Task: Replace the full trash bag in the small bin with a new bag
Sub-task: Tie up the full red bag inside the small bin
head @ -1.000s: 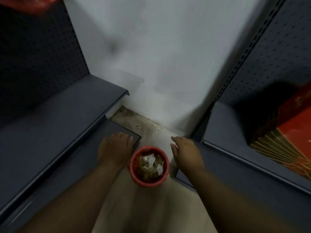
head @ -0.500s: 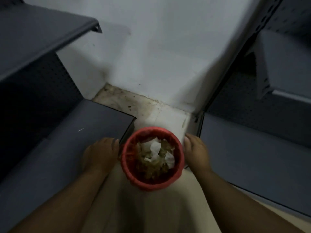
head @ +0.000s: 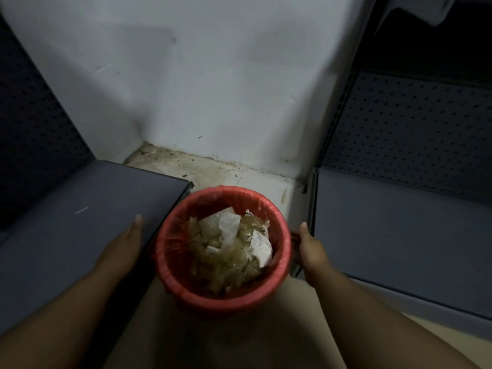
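Both hands have slid down either side of the small red bin [head: 223,251], left hand [head: 125,242] at nine o'clock and right hand [head: 310,246] at three, fingers straight, gripping nothing, so lifting out the full bag [head: 279,222] comes next.

A grey shelf [head: 87,209] is sitting at nine o'clock, another grey shelf [head: 399,235] at three. A white wall [head: 213,75] is rising at twelve above a grimy floor [head: 213,170].
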`<state>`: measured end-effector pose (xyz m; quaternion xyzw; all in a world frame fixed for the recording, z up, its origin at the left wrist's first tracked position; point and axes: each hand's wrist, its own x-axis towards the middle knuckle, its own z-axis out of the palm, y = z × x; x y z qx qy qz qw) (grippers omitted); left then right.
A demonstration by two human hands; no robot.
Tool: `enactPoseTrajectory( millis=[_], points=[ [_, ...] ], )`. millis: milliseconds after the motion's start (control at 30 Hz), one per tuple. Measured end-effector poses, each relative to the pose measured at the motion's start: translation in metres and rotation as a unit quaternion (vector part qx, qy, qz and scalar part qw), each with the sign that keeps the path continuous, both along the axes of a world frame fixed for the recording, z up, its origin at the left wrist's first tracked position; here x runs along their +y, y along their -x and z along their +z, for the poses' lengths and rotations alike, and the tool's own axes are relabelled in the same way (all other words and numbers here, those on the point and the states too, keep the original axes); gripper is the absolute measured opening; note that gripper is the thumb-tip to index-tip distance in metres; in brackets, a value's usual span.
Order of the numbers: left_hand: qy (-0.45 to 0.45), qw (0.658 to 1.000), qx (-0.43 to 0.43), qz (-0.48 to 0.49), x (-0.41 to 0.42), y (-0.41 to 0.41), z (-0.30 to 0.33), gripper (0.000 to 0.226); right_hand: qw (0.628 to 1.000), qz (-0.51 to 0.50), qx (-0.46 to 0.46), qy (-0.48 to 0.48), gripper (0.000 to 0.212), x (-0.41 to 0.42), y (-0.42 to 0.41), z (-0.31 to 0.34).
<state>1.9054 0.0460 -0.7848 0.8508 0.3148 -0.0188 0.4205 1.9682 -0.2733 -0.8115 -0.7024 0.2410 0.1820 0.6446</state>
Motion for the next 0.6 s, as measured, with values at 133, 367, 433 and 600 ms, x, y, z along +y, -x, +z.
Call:
enactPoseTrajectory(
  millis=[133,367,433,600],
  points=[
    [0.071,0.995,-0.023,0.072,-0.001,0.002,-0.023,0.091,0.997,0.000,0.067,-0.048,0.068,0.001,-0.006,-0.020],
    [0.215,0.964,-0.035,0.153,-0.006,-0.003,-0.031,0.091,0.990,0.047,0.117,-0.065,0.042,0.012,-0.012,-0.039],
    [0.241,0.956,-0.025,0.165,-0.007,-0.005,-0.032,0.083,0.992,0.045,0.107,-0.043,0.035,0.014,-0.009,-0.030],
    [0.261,0.944,-0.006,0.200,-0.012,-0.010,-0.038,0.085,0.996,0.028,0.080,-0.002,0.025,0.007,-0.011,-0.027]
  ],
)
